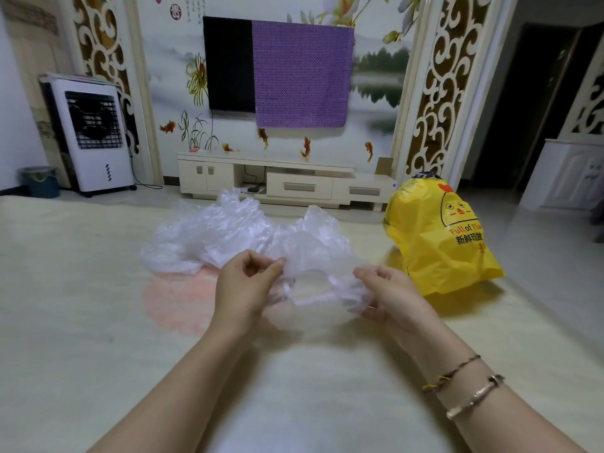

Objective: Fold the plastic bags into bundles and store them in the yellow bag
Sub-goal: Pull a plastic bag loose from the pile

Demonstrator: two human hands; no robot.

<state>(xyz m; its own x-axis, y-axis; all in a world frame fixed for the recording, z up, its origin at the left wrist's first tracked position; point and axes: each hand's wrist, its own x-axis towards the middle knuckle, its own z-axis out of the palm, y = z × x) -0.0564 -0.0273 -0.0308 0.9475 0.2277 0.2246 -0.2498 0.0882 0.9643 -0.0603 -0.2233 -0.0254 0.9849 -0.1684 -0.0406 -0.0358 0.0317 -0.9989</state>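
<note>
Pale carpet (pixel 81 289) covers the floor of this sitting room, with a low TV cabinet (pixel 284 181) against the painted wall at twelve o'clock and a white air cooler (pixel 94 135) off at ten.

Dead centre, the person holds one clear plastic bag (pixel 313 256) just above the carpet. The left hand (pixel 243 289) pinches its edge between thumb and fingertips at about nine o'clock of the bag; the right hand (pixel 390 295) has its fingers curled round the gathered film at three o'clock. Between the two hands the bag sags in a loose crumpled loop, its upper part puffed up toward twelve.

I'd judge this stuff to be nearly weightless, limp and slippery, holding air and springing back out of any crease. It will not tear easily under a gentle pull, but it will slide out of a loose pinch. The sensible hold looks to be at the corners or handles, drawn taut so the film flattens before it is folded.

More clear bags (pixel 209 233) lie in a heap at eleven o'clock of the hands, touching the held one. The yellow bag (pixel 438 237) stands at two o'clock, just beyond the right hand, its mouth not clearly visible from here.
</note>
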